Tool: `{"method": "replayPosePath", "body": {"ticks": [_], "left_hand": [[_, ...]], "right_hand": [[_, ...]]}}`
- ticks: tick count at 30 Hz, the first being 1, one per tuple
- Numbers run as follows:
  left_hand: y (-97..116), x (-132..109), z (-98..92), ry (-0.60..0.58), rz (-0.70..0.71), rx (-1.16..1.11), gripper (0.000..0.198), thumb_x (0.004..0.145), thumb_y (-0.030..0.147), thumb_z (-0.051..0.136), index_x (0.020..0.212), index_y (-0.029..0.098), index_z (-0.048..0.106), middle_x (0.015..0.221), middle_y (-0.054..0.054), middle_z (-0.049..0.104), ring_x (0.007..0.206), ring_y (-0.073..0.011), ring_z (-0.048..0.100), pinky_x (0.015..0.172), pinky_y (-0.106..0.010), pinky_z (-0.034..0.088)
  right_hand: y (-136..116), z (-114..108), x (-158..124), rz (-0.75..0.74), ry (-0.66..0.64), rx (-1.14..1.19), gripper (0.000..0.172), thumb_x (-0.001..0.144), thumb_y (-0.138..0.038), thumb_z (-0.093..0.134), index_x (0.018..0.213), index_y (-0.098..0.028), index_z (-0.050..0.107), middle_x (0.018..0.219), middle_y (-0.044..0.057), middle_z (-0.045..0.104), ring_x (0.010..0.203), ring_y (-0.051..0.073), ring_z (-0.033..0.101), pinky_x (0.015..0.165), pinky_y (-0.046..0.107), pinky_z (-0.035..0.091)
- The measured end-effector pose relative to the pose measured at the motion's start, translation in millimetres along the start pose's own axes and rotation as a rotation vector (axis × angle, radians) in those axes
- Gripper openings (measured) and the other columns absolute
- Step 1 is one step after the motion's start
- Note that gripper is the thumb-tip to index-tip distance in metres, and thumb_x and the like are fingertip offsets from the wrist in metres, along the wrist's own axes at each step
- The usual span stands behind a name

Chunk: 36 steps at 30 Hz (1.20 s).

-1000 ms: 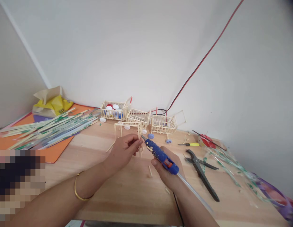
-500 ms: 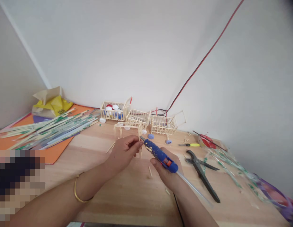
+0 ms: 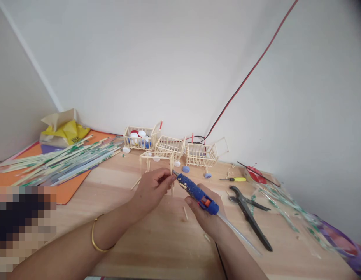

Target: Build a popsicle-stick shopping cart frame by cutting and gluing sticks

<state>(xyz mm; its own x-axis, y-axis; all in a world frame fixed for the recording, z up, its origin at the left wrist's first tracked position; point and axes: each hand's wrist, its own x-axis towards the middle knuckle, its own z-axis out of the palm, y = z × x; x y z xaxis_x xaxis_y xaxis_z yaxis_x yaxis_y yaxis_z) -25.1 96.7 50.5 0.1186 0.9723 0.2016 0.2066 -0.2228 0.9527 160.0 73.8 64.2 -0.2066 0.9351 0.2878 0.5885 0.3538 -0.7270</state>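
Observation:
A small frame of thin wooden sticks point(image 3: 158, 155) stands in the middle of the table. My left hand point(image 3: 153, 190) pinches one of its near right uprights between thumb and fingers. In my right hand point(image 3: 208, 214) is a blue glue gun point(image 3: 197, 193), with a clear glue stick point(image 3: 239, 233) jutting from its back end. The gun's nozzle touches or nearly touches the upright, just above my left fingertips. Behind the frame stand several little stick-built carts, among them one with bottle caps inside point(image 3: 139, 138) and one on blue wheels point(image 3: 200, 154).
Wrapped sticks point(image 3: 72, 157) lie on an orange sheet point(image 3: 72, 190) at left, near a yellow packet point(image 3: 68, 130). Black cutters point(image 3: 250, 217), a yellow-handled tool point(image 3: 237, 179), a red roll point(image 3: 256, 175) and empty wrappers point(image 3: 285, 206) lie at right. The gun's cord point(image 3: 219, 256) hangs below my wrist.
Very little differs. The glue gun's nozzle and my right hand have shifted slightly against the upright, while my left hand keeps its pinch. The view has moved a touch.

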Motion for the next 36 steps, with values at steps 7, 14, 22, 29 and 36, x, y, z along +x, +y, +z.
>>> {"method": "replayPosePath", "body": {"ticks": [7,14,22,29,36], "left_hand": [[7.3,1.4,-4.5,-0.008,-0.058,-0.066,0.027,0.085,0.038,0.050,0.069,0.018,0.056,0.058,0.003,0.052,0.055,-0.0098,0.050,0.055,-0.020,0.040],[3.8,9.6,-5.7,-0.110,-0.284,-0.420,0.027,0.078,0.040,0.059,0.069,0.014,0.059,0.060,0.001,0.054,0.050,-0.0082,0.048,0.052,-0.022,0.043],[-5.2,10.3,-3.0,-0.210,-0.518,-0.561,0.030,0.068,0.040,0.069,0.076,0.012,0.061,0.059,0.003,0.051,0.049,-0.0057,0.043,0.047,-0.019,0.039],[-14.4,11.2,-3.0,-0.258,-0.590,-0.571,0.035,0.065,0.042,0.071,0.077,0.011,0.064,0.059,0.002,0.054,0.049,-0.0066,0.045,0.047,-0.022,0.039],[-21.3,14.5,-5.1,-0.293,-0.601,-0.604,0.038,0.064,0.044,0.073,0.078,0.011,0.064,0.059,0.002,0.055,0.049,-0.0064,0.047,0.048,-0.021,0.039]], "right_hand": [[6.1,-18.5,-0.1,0.084,0.100,-0.108,0.029,0.076,-0.043,0.061,0.066,-0.021,0.045,0.055,-0.004,0.046,0.050,0.012,0.045,0.048,0.022,0.034],[67.2,-49.6,-18.0,0.336,-0.040,-0.569,0.026,0.073,-0.041,0.063,0.077,-0.020,0.048,0.072,0.004,0.059,0.057,0.018,0.054,0.052,0.025,0.033],[91.4,-62.3,-36.9,0.391,-0.299,-0.505,0.020,0.072,-0.029,0.060,0.086,-0.016,0.057,0.082,0.007,0.063,0.075,0.021,0.059,0.067,0.029,0.042],[45.7,-89.8,-12.1,0.010,-0.288,-0.435,0.027,0.074,-0.024,0.059,0.102,-0.022,0.060,0.105,0.008,0.062,0.096,0.023,0.058,0.083,0.035,0.044],[-2.2,-27.1,49.7,-0.311,-0.144,-0.242,0.009,0.085,-0.022,0.054,0.088,-0.021,0.063,0.084,0.004,0.067,0.077,0.017,0.059,0.071,0.029,0.045]]}}
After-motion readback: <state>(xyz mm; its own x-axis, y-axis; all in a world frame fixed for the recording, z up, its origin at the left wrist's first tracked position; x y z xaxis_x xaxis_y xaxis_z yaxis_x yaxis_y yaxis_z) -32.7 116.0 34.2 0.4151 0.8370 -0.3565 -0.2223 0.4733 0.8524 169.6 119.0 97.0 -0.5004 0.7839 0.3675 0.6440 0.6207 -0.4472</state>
